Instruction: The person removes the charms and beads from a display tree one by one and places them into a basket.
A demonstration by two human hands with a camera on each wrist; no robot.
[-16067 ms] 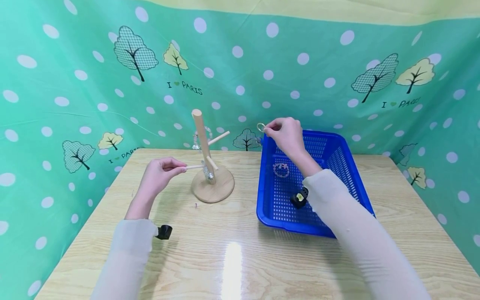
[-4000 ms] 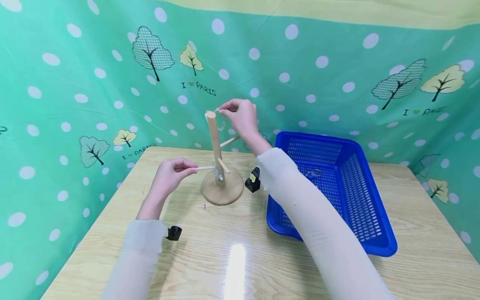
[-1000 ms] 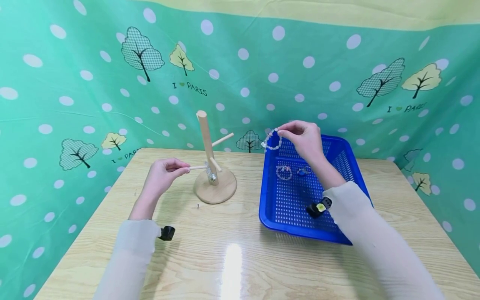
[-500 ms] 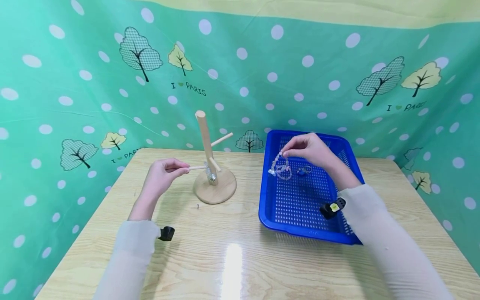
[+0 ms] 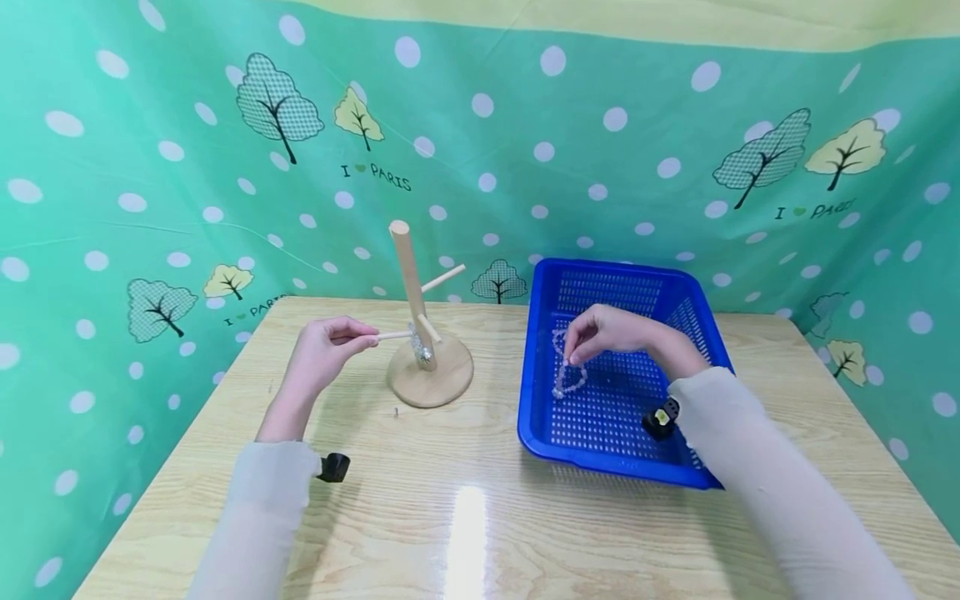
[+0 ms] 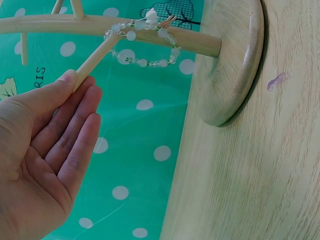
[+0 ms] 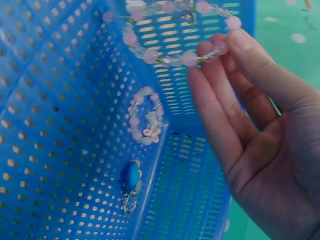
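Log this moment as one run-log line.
left hand: pinches stand peg | right hand: pinches beaded bracelet inside blue basket | another bracelet: on stand

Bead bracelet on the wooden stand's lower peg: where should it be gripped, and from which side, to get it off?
Pinch the bead bracelet by its slack arc hanging off the peg toward the base, coming from the person's side. It loops the peg close against the post, so it probably has to slide out along the peg, whose tip the left hand pinches.
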